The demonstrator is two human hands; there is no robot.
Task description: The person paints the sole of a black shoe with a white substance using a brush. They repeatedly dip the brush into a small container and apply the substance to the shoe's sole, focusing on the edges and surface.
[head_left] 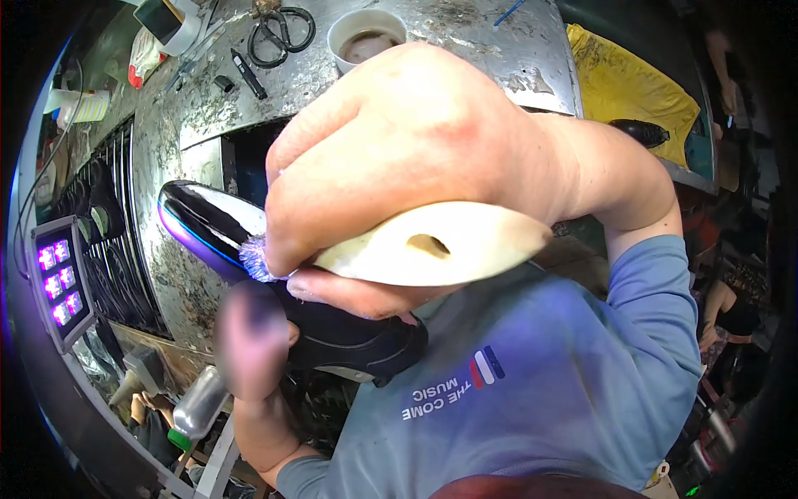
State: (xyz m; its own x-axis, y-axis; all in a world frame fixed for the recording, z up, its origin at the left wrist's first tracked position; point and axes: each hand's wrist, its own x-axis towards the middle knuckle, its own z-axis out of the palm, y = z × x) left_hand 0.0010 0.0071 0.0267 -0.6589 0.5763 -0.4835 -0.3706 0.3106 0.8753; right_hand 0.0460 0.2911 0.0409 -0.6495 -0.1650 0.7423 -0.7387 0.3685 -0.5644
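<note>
My right hand (399, 141) is closed round a brush with a pale, flat handle (490, 245) that has a hole near its end. The brush's bristles (256, 256), lit purple, touch the side of a black shoe (353, 333). The shoe's front part (208, 220) points left and shines with a wet-looking white and purple glare. My left hand (253, 345) is at the near side of the shoe and holds it; most of its fingers are blurred. My right hand hides the middle of the shoe.
A white bowl (366, 35) of brownish liquid stands on the worn metal bench (465, 58), with black scissors (281, 37) and a black marker (248, 75). At left are a purple-lit lamp (62, 283) and a clear bottle (199, 405). A yellow cloth (632, 91) lies at right.
</note>
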